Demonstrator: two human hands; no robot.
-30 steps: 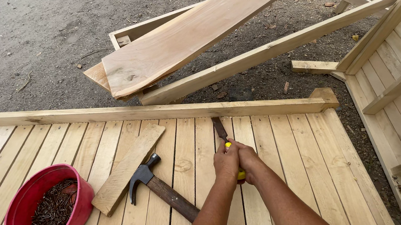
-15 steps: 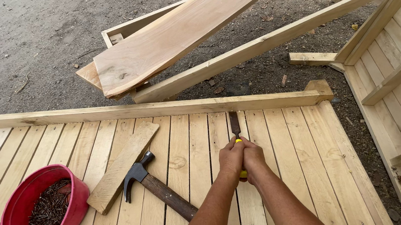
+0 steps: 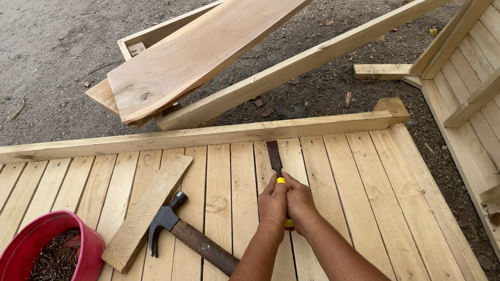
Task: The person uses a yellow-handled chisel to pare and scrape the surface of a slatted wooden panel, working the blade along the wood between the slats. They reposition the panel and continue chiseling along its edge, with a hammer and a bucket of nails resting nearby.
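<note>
- Under both hands lies the slatted wooden panel [image 3: 344,187], and since a second ago the hands sit a little farther up it, nearer the long rail [image 3: 213,135] along its far edge; the tool's tip now reaches almost to that rail, so the work has crept toward the panel's border.
- Left of the grip, within easy reach, a short loose board [image 3: 146,210] lies across the slats, unmoved.
- Farther left and lower stands a red bowl [image 3: 81,246] filled with dark nails.
- Just left of the wrists lies a claw hammer [image 3: 190,239], its head beside the loose board, its handle running under the left forearm; nobody holds it.
- Between the two hands is a chisel [image 3: 274,157] with a yellow handle: its dark flat blade juts out beyond the knuckles, lying along a slat.
- Left hand [image 3: 273,206] and right hand [image 3: 300,204] are both wrapped tight around that handle, pressed together, fingers fully closed.
</note>
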